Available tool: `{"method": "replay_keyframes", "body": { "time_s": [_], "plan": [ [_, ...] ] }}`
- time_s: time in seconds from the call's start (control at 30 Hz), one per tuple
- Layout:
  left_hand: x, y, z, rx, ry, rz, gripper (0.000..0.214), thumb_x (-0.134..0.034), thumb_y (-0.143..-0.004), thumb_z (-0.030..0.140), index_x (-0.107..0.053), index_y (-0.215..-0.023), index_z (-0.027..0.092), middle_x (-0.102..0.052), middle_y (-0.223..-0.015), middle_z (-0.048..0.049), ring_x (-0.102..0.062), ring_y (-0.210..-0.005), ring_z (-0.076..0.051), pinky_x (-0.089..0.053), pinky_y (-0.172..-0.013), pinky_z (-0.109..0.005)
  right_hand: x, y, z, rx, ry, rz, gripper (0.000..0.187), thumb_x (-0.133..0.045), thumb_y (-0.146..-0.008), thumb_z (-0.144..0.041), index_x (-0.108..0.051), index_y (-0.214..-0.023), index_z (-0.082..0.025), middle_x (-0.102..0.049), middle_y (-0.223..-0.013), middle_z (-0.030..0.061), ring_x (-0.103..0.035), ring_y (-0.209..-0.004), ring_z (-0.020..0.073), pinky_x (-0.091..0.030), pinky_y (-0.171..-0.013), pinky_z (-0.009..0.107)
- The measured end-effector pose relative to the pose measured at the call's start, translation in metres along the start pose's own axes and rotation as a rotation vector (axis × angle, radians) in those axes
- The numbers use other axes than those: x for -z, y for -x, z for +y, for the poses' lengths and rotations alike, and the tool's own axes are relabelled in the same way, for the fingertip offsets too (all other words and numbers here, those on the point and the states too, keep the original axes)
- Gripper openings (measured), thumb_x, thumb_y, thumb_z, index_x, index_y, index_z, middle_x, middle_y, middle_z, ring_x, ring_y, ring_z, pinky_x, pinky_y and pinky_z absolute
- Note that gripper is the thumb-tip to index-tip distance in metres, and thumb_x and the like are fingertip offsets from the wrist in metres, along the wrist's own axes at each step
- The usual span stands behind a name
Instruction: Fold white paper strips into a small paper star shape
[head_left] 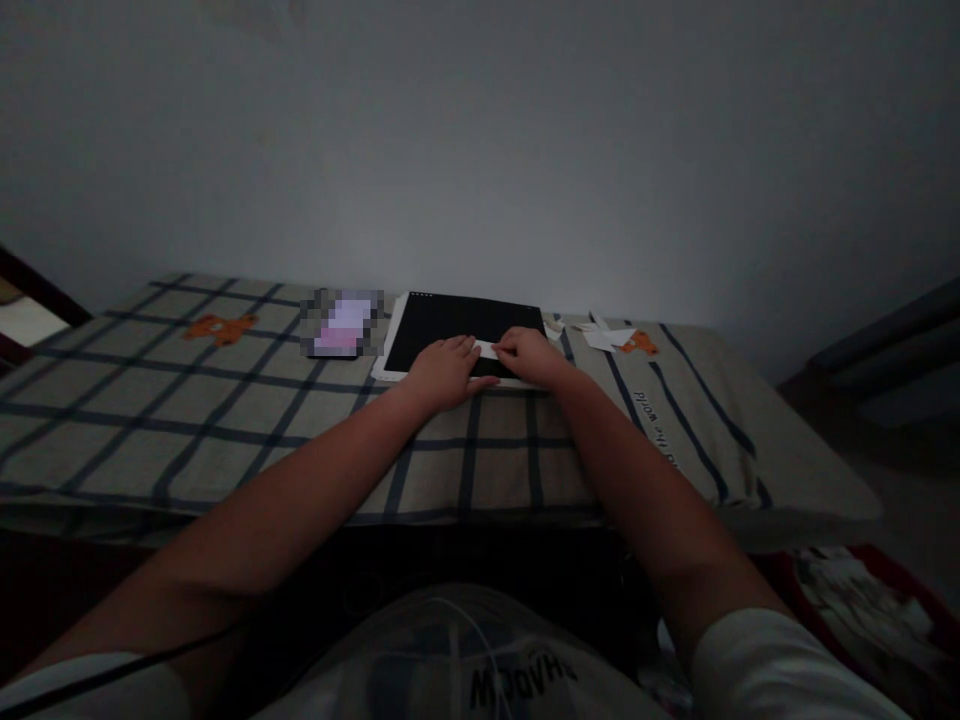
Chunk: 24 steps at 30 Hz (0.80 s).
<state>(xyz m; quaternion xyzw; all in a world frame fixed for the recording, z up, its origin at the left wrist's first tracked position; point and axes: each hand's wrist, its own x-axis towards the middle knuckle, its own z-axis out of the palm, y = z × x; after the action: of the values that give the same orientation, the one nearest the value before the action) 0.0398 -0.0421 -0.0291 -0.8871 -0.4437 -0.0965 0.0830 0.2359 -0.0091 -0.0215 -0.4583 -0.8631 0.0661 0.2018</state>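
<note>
A flat black sheet or board [469, 320] with a white border lies on the cloth-covered table. Near its front edge is a small white piece of paper [486, 350], between my two hands. My left hand [444, 372] rests flat with its fingers stretched out, the fingertips at the paper's left end and the thumb along the board's front edge. At the paper's right end, my right hand [527, 355] has thumb and fingers pinched together on it. Part of the paper is covered by my fingers.
A pixelated phone-like object [343, 325] lies left of the board. White paper scraps [607, 334] are on the right. The checked tablecloth [247, 440] has orange bear prints, and a wall [480, 150] stands directly behind the table.
</note>
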Motion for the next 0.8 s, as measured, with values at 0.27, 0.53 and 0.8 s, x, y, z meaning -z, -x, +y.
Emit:
{"method": "replay_keyframes", "body": {
  "time_s": [0.27,0.53,0.8],
  "plan": [
    [0.002,-0.002,-0.003,0.034,0.101,0.006,0.061,-0.031,-0.097,0.057,-0.062,-0.126,0.012,-0.053,-0.140,-0.0176,-0.046,-0.132,-0.030,-0.037,-0.109,-0.041,-0.003,0.000,0.017,-0.039,-0.233,0.067,0.027,-0.060,-0.087,-0.016,-0.074,-0.110,-0.019,-0.073,-0.107,0.0100,-0.064,-0.098,0.0193,-0.048,-0.090,0.035],
    [0.006,-0.001,-0.010,0.040,0.134,0.099,0.054,-0.035,-0.097,0.053,-0.069,-0.106,0.013,-0.051,-0.140,-0.0154,-0.043,-0.130,-0.028,-0.040,-0.106,-0.041,-0.004,-0.003,0.016,0.106,-0.198,0.040,0.013,-0.066,-0.084,-0.018,-0.078,-0.089,-0.021,-0.074,-0.097,0.0067,-0.063,-0.095,0.0183,-0.043,-0.091,0.035],
    [0.002,-0.003,-0.009,0.116,0.074,0.152,0.047,-0.038,-0.097,0.049,-0.069,-0.097,0.014,-0.065,-0.107,-0.0139,-0.057,-0.105,-0.028,-0.047,-0.090,-0.039,-0.006,-0.002,0.003,0.188,-0.200,0.035,0.013,-0.065,-0.086,-0.022,-0.078,-0.087,-0.022,-0.074,-0.092,0.0044,-0.062,-0.090,0.0165,-0.041,-0.087,0.033]
  ]
}}
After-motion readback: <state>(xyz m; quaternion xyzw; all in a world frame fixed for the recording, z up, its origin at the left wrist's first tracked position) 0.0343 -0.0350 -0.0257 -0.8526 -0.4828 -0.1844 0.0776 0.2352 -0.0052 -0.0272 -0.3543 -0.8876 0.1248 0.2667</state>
